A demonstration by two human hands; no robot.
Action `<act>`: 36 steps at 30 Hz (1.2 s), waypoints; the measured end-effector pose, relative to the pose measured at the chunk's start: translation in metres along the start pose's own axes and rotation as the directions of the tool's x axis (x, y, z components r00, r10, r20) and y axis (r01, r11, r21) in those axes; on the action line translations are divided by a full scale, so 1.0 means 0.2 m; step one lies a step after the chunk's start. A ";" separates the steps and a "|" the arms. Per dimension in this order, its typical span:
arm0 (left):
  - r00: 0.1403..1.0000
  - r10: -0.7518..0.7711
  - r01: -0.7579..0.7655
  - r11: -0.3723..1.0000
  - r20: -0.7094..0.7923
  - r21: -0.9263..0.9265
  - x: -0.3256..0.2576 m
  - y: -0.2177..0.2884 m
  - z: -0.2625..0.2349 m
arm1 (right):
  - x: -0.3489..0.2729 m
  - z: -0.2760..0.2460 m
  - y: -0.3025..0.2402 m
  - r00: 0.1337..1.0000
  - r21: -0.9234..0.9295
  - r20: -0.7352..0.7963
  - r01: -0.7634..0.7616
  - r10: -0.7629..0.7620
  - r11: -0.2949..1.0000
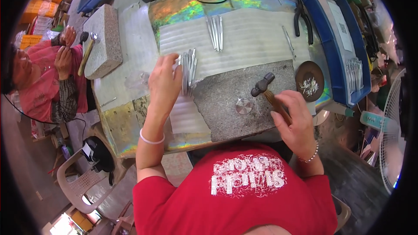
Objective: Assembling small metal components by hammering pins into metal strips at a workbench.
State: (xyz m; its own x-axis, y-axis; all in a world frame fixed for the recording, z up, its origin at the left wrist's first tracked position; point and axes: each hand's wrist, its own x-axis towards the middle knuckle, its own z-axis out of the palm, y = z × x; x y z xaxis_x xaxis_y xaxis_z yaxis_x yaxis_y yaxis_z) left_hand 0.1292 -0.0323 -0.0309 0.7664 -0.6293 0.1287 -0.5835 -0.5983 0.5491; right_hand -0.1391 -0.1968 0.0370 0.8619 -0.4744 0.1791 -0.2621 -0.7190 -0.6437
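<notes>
Nearest the camera we see our red shirt (235, 196), with both forearms reaching forward over the counter (130, 122). Our right hand (294, 117) is curled around the wooden handle of a small hammer (266, 88), whose dark metal head rests over the grey stone slab (226, 100). A small round metal disc (244, 105) lies on the slab just beside the hammer head. Our left hand (164, 80) has its fingers pressed against a bundle of thin metal rods (188, 72) at the slab's far left edge; we cannot tell whether it grips them. A second group of rods (215, 32) lies farther away, well apart. Right of the slab sits a dark round dish (309, 79) holding small pale pieces. At far left, another person in pink (43, 87) sits beside the counter.
</notes>
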 end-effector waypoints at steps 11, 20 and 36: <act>0.882 0.356 -0.389 0.920 0.308 0.051 0.31 0.14 0.18 | 0.28 0.01 -0.08 0.976 -0.019 0.094 0.201 -0.198 0.979; 0.873 0.369 -0.418 0.903 0.320 0.101 0.35 0.15 0.23 | 0.13 0.01 -0.04 0.994 0.146 0.105 0.018 -0.034 0.989; 0.996 0.010 0.000 0.995 0.094 -0.104 -0.02 -0.02 -0.08 | 0.05 0.03 0.03 0.981 -0.156 0.165 -0.076 0.102 0.985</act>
State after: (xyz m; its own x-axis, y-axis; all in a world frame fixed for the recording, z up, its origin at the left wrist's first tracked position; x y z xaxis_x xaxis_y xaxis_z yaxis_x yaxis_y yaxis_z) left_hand 0.1334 -0.0188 -0.0199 0.7320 -0.6790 0.0557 -0.5524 -0.5437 0.6318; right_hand -0.1291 -0.2034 0.0314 0.8903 -0.4551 -0.0130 -0.3916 -0.7510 -0.5316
